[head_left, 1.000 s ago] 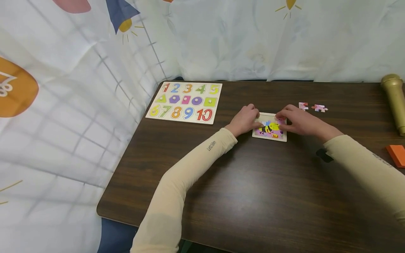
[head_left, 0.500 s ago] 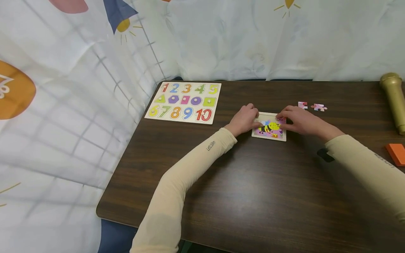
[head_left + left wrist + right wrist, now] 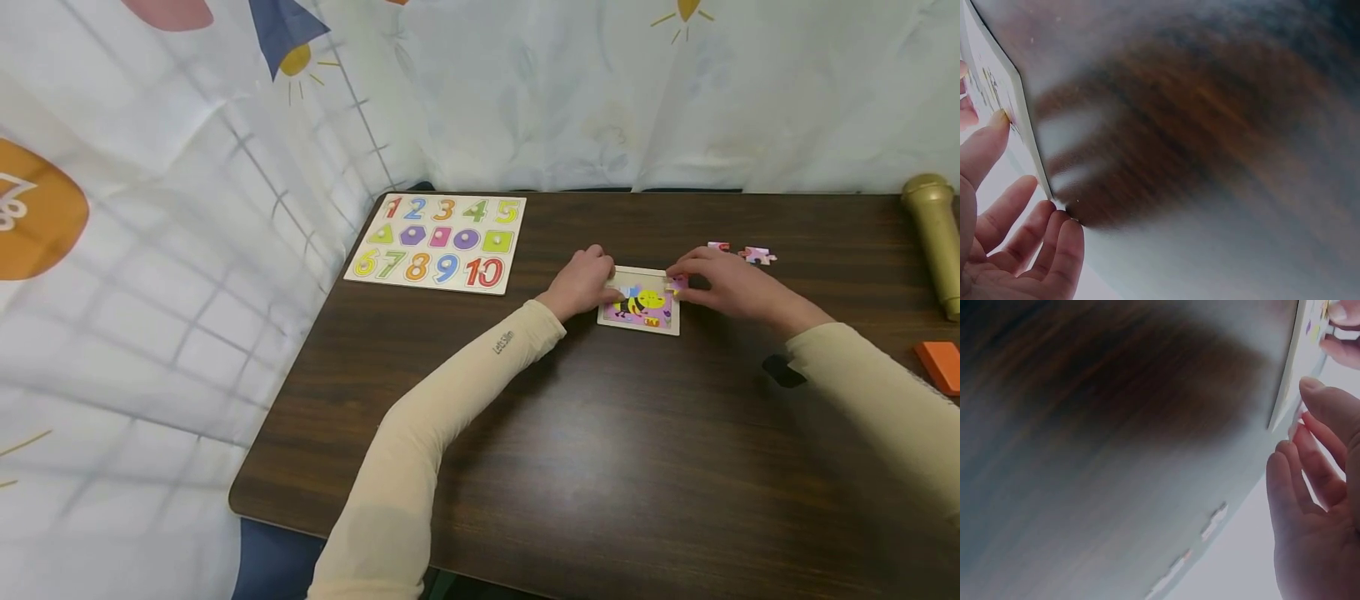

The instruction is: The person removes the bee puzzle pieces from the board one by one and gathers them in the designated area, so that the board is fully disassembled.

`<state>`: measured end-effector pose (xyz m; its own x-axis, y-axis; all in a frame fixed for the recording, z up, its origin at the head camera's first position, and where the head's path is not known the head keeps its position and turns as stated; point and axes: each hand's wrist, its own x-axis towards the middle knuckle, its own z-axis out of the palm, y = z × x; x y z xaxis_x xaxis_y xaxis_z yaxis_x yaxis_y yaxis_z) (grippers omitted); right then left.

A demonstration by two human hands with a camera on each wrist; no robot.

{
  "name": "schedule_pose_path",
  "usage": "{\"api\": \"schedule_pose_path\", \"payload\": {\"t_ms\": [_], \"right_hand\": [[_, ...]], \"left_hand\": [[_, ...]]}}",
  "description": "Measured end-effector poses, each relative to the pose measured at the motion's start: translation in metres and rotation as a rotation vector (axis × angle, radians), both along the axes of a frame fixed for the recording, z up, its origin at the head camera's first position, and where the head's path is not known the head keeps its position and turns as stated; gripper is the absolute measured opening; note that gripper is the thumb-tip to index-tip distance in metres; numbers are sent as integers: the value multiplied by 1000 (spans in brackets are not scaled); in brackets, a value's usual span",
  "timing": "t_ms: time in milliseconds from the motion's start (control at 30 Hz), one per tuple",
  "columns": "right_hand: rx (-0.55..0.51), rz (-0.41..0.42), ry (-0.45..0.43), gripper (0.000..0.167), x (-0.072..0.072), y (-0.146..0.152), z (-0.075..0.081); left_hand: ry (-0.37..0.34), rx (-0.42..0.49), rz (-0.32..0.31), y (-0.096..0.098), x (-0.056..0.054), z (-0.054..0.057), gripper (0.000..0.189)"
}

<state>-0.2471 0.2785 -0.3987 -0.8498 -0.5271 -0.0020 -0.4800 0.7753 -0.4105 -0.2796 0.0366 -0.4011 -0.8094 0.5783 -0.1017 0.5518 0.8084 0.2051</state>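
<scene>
Right hand point(image 3: 727, 282), shifted rightward, pinches a puzzle piece point(image 3: 678, 283) a loose hold could drop; left hand point(image 3: 581, 283) grips the tray point(image 3: 639, 329).

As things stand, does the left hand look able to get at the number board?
Probably yes: only tabletop shows between the left hand and the number board, though that hand holds the puzzle tray.

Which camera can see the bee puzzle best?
The head camera. It looks down on the puzzle, so you can see the yellow bee clearly, though the puzzle looks small. The left wrist camera shows only part of it, steeply slanted, at the left edge. The right wrist camera shows just a narrow slice, top right.
</scene>
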Motion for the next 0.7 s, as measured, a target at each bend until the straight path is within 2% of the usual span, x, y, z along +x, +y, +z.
{"api": "schedule_pose_path", "payload": {"t_ms": [133,233,433,700], "right_hand": [[-14,-53,-15,35,-1,10,2],[-9,-129,-19,37,-1,22,5],[14,-246,32,37,-7,70,9],[86,-368,-38,40,-12,130,3]], "left_hand": [[-1,10,4,0,0,-1,37],[-2,6,8,1,0,-1,38],[-13,1,19,2,-1,-3,39],[-1,13,21,1,-1,-4,38]]}}
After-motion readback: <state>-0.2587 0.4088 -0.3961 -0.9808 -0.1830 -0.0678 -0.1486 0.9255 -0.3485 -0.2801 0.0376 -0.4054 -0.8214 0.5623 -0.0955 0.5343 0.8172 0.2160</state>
